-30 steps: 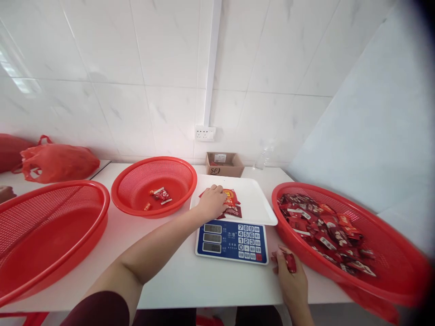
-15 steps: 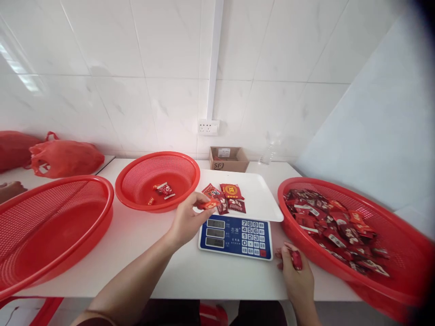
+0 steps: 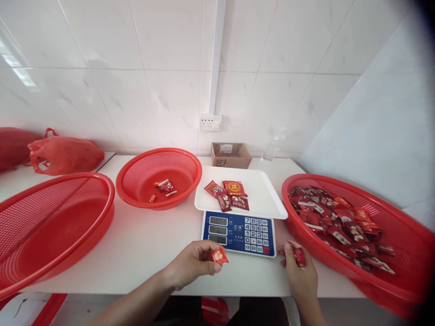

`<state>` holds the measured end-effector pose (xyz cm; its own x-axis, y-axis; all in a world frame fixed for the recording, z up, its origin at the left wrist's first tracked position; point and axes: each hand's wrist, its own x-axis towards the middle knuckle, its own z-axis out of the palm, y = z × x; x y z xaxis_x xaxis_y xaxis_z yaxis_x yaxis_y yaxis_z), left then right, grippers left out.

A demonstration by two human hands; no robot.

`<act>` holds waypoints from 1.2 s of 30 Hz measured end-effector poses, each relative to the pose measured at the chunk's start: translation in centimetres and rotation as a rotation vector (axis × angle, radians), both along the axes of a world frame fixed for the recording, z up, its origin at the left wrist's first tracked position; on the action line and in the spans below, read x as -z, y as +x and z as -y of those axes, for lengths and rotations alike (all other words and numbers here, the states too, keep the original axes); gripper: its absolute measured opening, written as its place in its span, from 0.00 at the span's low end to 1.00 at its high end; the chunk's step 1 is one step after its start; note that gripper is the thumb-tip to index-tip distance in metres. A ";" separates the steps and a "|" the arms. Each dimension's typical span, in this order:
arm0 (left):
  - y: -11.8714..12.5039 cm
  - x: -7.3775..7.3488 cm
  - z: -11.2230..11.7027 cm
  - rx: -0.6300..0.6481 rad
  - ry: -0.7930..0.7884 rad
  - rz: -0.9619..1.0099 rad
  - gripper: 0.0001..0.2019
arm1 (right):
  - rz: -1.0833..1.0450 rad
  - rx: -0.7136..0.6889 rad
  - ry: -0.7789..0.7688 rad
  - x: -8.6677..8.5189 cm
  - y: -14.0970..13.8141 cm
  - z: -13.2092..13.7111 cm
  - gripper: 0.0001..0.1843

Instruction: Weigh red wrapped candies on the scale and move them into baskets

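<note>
Between the thumb and fingers of my left hand point(image 3: 195, 265) is a small orange-red candy packet point(image 3: 219, 256), held in front of the scale's keypad panel point(image 3: 239, 235). My right hand point(image 3: 301, 271) is closed around a dark red candy packet point(image 3: 299, 257) at the panel's right corner, beside the right basket. Several red and maroon packets lie on the white weighing tray point(image 3: 261, 190), among them a red one with a yellow round print point(image 3: 234, 188) and a maroon one point(image 3: 224, 200). The scale's displays are too faint to read.
A red basket point(image 3: 340, 179) full of packets stands at the right. Behind left is another basket point(image 3: 129, 181) holding a few packets; a third basket point(image 3: 61, 267) is at the far left. A cardboard box point(image 3: 234, 162), clear plastic bottle point(image 3: 270, 149) and red bags point(image 3: 68, 151) sit along the wall.
My left hand has drawn back from the weighing tray toward the table's front edge, carrying the orange-red packet. The right hand stays nearly still with its packet.
</note>
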<state>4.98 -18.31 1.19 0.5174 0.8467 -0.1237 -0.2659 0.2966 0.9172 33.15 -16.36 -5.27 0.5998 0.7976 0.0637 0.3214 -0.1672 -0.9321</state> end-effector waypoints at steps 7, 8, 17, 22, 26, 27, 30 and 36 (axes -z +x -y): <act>1.7 0.9 0.3 0.042 -0.061 0.091 0.13 | 0.009 -0.008 0.002 0.3 0.3 -0.1 0.29; 1.7 1.1 0.3 0.037 -0.056 0.079 0.14 | 0.007 -0.006 0.005 0.4 0.3 -0.1 0.29; 1.3 1.4 0.3 -0.076 0.020 -0.046 0.15 | 0.008 0.082 0.285 -1.2 -2.2 2.3 0.15; 2.0 1.3 0.7 -0.028 0.049 -0.083 0.13 | -0.213 -0.617 0.200 -2.4 -6.9 4.2 0.21; 2.2 1.2 1.5 -0.010 0.236 -0.291 0.07 | -0.228 -0.900 0.162 -2.4 -10.3 4.7 0.32; 2.1 1.2 1.6 0.005 0.332 -0.388 0.08 | -0.220 -0.907 0.168 -2.3 -10.8 4.7 0.32; 1.8 1.6 2.0 0.081 0.579 -0.653 0.13 | -0.175 -0.875 0.156 -2.2 -11.5 4.7 0.26; 2.0 2.0 2.4 0.032 0.623 -0.806 0.11 | -0.118 -0.951 0.038 -3.9 -11.5 5.2 0.12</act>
